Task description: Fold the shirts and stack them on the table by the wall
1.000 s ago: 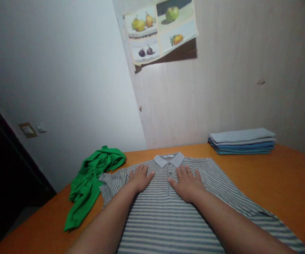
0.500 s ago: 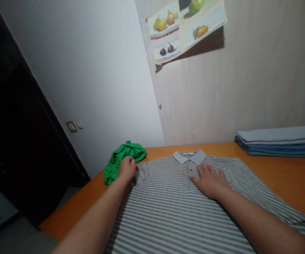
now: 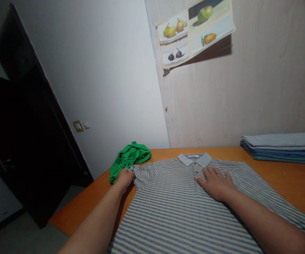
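Observation:
A grey-and-white striped polo shirt (image 3: 179,204) lies face up across the table, its plain grey collar toward the wall. My left hand (image 3: 125,179) is closed on the end of the shirt's left-side sleeve, which bunches in creases beside the fingers. Flat on the chest, just right of the button placket, rests my right hand (image 3: 217,183) with its fingers spread. The other sleeve stretches toward the right edge of the view. Just behind my left hand sits a crumpled green cloth (image 3: 131,155).
On the orange-brown table (image 3: 83,211), a stack of folded clothes (image 3: 282,146) in grey and blue stands at the back right. A wall with fruit pictures (image 3: 173,46) rises behind. A dark door (image 3: 30,141) is at the left.
My left hand has drawn the sleeve outward and a little down, away from the green cloth. My right hand stays flat on the chest. The whole view has shifted slightly.

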`<action>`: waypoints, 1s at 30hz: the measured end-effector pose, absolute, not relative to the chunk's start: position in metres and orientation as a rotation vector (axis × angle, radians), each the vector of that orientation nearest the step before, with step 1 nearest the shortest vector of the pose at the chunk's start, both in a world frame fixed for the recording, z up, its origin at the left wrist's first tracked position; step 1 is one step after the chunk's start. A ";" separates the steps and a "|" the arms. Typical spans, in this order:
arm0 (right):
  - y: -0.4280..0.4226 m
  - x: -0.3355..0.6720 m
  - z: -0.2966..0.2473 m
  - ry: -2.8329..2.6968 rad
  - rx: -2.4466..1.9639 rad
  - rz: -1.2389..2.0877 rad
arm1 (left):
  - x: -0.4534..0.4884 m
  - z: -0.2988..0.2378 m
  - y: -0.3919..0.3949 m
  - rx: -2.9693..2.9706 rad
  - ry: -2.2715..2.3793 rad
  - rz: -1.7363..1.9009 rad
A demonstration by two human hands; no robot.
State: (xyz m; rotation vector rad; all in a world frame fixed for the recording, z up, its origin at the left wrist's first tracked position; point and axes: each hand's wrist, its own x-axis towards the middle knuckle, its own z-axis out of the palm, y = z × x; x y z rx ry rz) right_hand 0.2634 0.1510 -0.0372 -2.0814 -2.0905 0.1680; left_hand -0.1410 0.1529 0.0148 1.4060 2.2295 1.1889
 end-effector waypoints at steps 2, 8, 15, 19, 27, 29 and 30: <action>0.152 0.264 -0.038 -2.090 -2.081 0.175 | -0.138 0.019 0.151 1.308 2.108 1.363; 0.154 0.264 -0.039 -2.098 -2.083 0.182 | -0.119 0.030 0.149 1.137 1.809 1.632; 0.155 0.265 -0.040 -2.098 -2.084 0.188 | -0.045 0.036 0.093 1.819 1.424 1.243; 0.153 0.264 -0.036 -2.100 -2.092 0.199 | -0.020 0.036 0.065 2.077 1.184 0.742; 0.151 0.262 -0.032 -2.099 -2.103 0.209 | -0.060 0.011 0.120 1.827 1.594 1.183; 0.150 0.262 -0.030 -2.103 -2.102 0.213 | -0.068 0.007 0.131 1.810 1.653 1.186; 0.150 0.262 -0.030 -2.103 -2.102 0.214 | -0.070 0.006 0.135 1.814 1.671 1.181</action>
